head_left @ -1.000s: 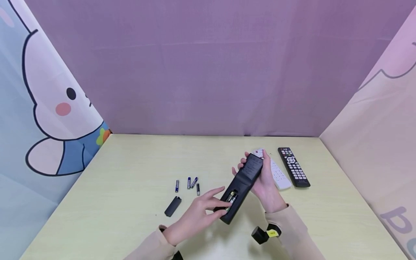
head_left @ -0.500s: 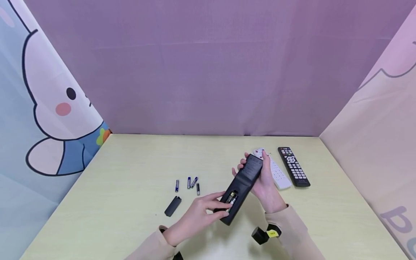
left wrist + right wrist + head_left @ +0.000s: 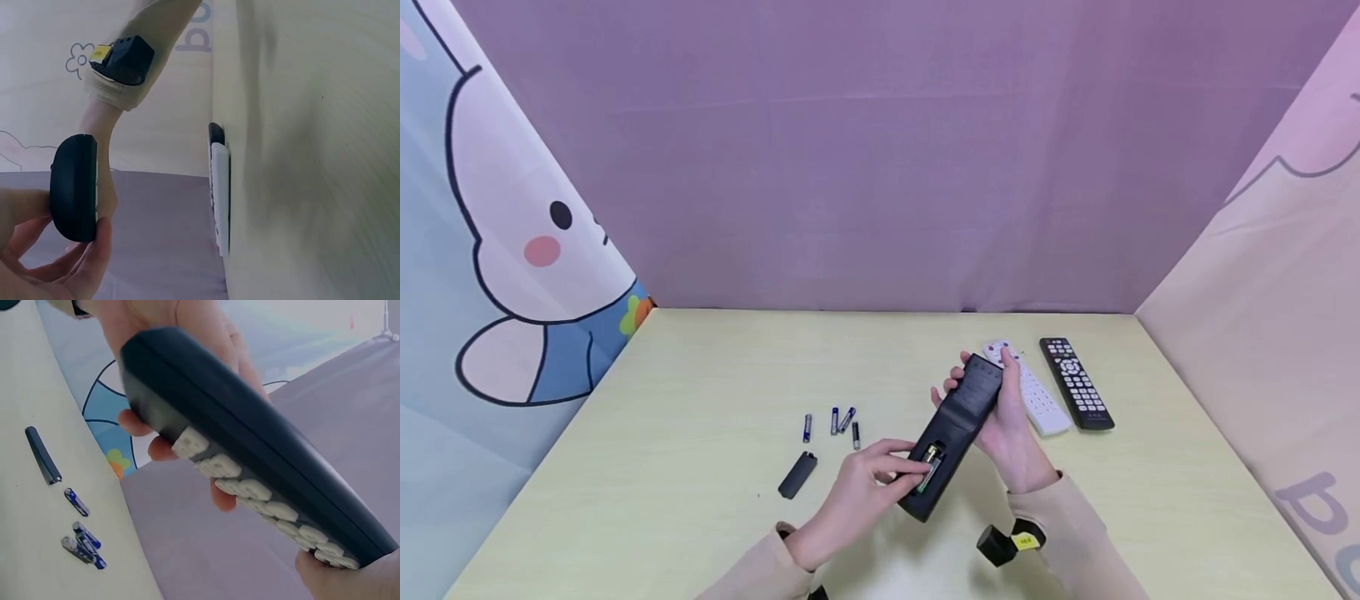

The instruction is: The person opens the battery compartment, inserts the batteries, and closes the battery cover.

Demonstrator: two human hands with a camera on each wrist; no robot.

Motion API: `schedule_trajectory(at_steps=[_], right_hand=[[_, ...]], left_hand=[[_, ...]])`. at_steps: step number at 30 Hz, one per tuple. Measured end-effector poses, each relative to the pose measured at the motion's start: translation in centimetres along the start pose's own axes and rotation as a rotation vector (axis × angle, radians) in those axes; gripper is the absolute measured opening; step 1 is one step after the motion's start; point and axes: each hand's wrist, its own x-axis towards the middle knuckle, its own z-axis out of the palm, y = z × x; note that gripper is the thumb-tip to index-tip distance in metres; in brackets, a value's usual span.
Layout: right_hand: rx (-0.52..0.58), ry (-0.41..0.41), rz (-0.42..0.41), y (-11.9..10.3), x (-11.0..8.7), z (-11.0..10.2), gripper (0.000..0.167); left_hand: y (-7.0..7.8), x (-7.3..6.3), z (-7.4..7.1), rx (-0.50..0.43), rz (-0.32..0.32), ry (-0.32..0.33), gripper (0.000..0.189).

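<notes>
A black remote control (image 3: 962, 417) is held tilted above the table, its back towards the head view and its battery compartment uncovered. Batteries (image 3: 932, 455) lie inside, partly hidden by fingers. My right hand (image 3: 1011, 433) grips the remote's upper end from the right. At the lower end, my left hand (image 3: 867, 483) has thumb and index fingertips at the compartment, while other fingers reach round the remote. The left wrist view shows the remote's end (image 3: 74, 187) between left fingers. White keys face down on the remote (image 3: 250, 437) in the right wrist view.
A black battery cover (image 3: 797, 475) lies left of the hands. Several loose blue batteries (image 3: 807, 427) lie just beyond it. Behind my right hand are a white remote (image 3: 1047, 407) and another black remote (image 3: 1077, 383). Curtains enclose the table (image 3: 700, 367).
My left thumb and index finger have shifted at the compartment, uncovering more of a greenish battery. The right hand's grip on the remote control stays the same. The loose things have not moved.
</notes>
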Motion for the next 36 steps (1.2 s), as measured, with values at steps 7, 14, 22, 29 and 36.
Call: schedule_trajectory(at_steps=[7, 14, 22, 29, 36], right_hand=[[0.013, 0.002, 0.003, 0.07, 0.01, 0.07, 0.047], [0.005, -0.006, 0.014, 0.07, 0.01, -0.11, 0.046], [-0.03, -0.019, 0.005, 0.17, -0.14, -0.33, 0.046], [-0.034, 0.021, -0.004, 0.22, -0.16, -0.28, 0.045], [-0.031, 0.021, -0.001, 0.12, -0.14, -0.44, 0.044]], left_hand=[[0.19, -0.07, -0.02, 0.02, 0.032, 0.007, 0.015], [0.21, -0.12, 0.01, 0.005, -0.004, -0.002, 0.016], [-0.02, -0.06, 0.33, -0.001, -0.018, -0.001, 0.015], [-0.05, -0.15, 0.49, 0.016, -0.006, 0.006, 0.015], [-0.1, -0.43, 0.51, 0.031, 0.018, 0.027, 0.014]])
